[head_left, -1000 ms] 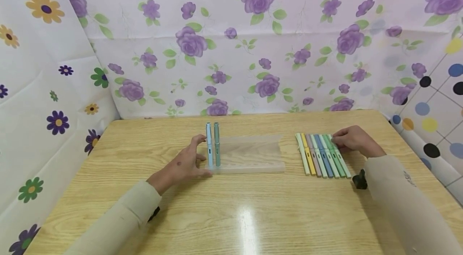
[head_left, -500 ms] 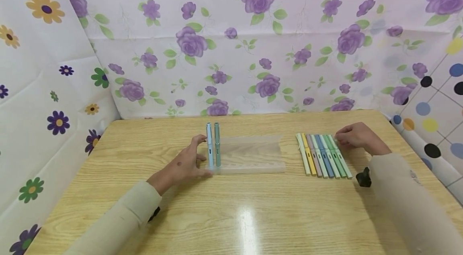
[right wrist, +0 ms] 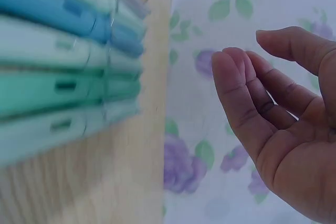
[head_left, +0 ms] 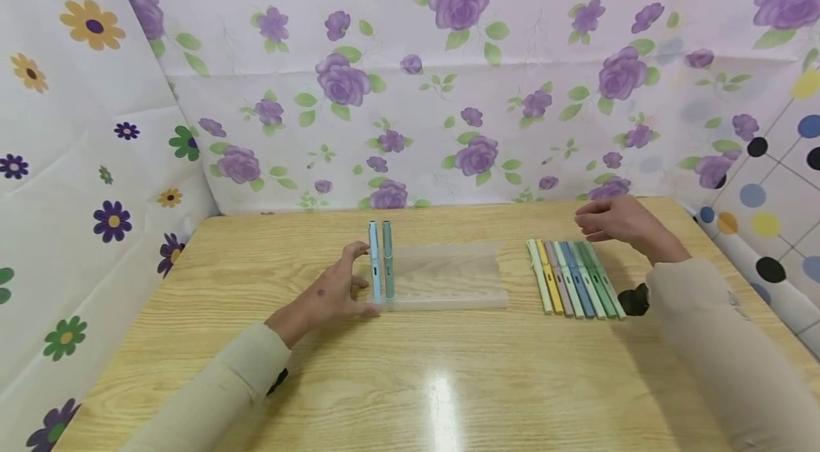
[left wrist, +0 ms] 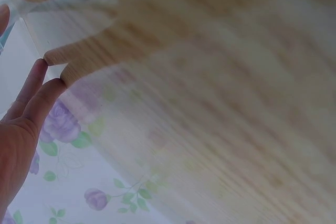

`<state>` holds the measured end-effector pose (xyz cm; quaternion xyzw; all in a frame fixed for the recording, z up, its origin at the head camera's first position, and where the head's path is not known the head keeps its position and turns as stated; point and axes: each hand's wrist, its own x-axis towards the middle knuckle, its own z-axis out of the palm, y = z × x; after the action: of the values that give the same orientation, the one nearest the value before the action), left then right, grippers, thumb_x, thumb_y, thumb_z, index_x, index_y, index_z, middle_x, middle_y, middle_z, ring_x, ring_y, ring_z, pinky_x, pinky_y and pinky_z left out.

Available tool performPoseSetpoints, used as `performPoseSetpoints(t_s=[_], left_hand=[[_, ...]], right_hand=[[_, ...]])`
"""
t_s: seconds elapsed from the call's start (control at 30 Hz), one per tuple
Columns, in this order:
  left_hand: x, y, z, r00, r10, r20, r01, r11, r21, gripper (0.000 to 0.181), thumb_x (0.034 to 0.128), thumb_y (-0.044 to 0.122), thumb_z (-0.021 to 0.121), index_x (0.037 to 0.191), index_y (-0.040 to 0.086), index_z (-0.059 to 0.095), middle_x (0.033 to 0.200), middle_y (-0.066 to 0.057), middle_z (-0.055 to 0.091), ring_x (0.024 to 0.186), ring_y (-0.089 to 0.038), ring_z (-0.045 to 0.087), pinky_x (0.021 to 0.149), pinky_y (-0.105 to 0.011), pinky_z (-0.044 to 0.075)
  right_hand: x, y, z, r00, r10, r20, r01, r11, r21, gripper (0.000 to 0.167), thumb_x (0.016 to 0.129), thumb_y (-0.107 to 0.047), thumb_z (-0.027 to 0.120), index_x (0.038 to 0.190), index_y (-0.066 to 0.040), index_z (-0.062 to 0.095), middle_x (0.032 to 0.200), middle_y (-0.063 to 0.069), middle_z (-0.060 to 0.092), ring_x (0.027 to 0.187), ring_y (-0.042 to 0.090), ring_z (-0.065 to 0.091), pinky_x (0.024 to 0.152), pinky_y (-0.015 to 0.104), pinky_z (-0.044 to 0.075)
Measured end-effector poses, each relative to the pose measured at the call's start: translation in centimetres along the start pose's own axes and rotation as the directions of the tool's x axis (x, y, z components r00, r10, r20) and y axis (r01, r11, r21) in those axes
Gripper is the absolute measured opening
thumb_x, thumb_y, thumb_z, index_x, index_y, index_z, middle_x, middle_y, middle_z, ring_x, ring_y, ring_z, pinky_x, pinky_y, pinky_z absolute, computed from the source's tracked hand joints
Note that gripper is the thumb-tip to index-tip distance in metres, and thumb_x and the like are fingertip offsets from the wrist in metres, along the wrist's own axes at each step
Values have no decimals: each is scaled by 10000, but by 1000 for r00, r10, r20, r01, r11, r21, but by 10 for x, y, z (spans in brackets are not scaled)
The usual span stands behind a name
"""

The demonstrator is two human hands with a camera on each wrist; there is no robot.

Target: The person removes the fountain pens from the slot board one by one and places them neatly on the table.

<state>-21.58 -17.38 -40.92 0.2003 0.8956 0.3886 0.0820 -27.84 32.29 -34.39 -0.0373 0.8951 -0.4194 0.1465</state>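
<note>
A clear pen rack lies on the table, with a light blue pen and a grey-green pen side by side at its left end. My left hand holds that end, thumb at the front corner and index finger further back by the light blue pen. In the left wrist view two fingers meet their reflections on the glossy tabletop. My right hand hovers, holding nothing, over the far end of a row of several pens. Its thumb stands apart from the fingers in the right wrist view.
The wooden table runs back to a flowered cloth. Another flowered cloth hangs on the left, and a dotted one on the right. The pen row lies right of the rack, with a gap between them.
My right hand has lifted away from the right end of the pen row and shifted up and slightly left. The left hand stays at the rack. The head view has tilted slightly.
</note>
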Motion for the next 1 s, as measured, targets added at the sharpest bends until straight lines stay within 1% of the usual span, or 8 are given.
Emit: performPoseSetpoints(t_s=[0.17, 0.33, 0.5, 0.63, 0.77, 1.0], left_hand=[[0, -1, 2, 1000, -6, -1, 6, 1000, 7, 1089, 738, 137, 902, 1528, 144, 153, 1607, -181, 233, 1132, -318, 650, 977, -516, 493], [0, 0, 1, 1000, -8, 5, 8, 1000, -16, 1088, 739, 116, 898, 1527, 158, 149, 1611, -169, 224, 1139, -320, 646, 975, -513, 495], [0, 0, 0, 1000, -19, 5, 19, 1000, -20, 1089, 738, 113, 899, 1527, 173, 150, 1614, -156, 222, 1140, -311, 646, 972, -509, 498], [1, 0, 0, 1000, -17, 3, 17, 1000, -9, 1089, 738, 126, 900, 1528, 162, 150, 1612, -161, 229, 1140, -309, 647, 990, -518, 483], [1, 0, 1, 1000, -13, 2, 13, 1000, -5, 1087, 739, 139, 901, 1527, 152, 151, 1609, -171, 233, 1138, -314, 648, 995, -530, 474], [0, 0, 0, 1000, -4, 2, 4, 1000, -13, 1090, 740, 134, 900, 1528, 140, 147, 1607, -179, 230, 1136, -317, 649, 992, -528, 477]], right_hand=[[4, -17, 11, 1000, -28, 14, 28, 1000, 5, 512, 1045, -241, 550, 1399, 119, 464, 1330, 344, 525, 1154, 425, 600, 947, 479, 524], [8, -34, 21, 999, -48, 20, 48, 999, 1, 510, 1044, -264, 555, 1407, 86, 477, 1341, 325, 531, 1160, 405, 607, 971, 499, 505], [12, -56, 32, 995, -98, -3, 98, 995, -6, 474, 1031, -267, 583, 1377, 53, 528, 1311, 280, 567, 1122, 357, 641, 941, 439, 534], [15, -73, 41, 991, -131, -6, 131, 991, 10, 409, 1025, -218, 595, 1328, 56, 572, 1258, 254, 586, 1057, 302, 666, 894, 368, 561], [18, -88, 51, 987, -159, -2, 159, 987, 8, 355, 1020, -170, 593, 1288, 64, 598, 1200, 247, 618, 998, 265, 679, 861, 339, 572], [25, -112, 71, 981, -194, 22, 194, 981, 3, 333, 1020, -148, 590, 1279, 61, 609, 1196, 245, 628, 1030, 301, 670, 901, 381, 558]])
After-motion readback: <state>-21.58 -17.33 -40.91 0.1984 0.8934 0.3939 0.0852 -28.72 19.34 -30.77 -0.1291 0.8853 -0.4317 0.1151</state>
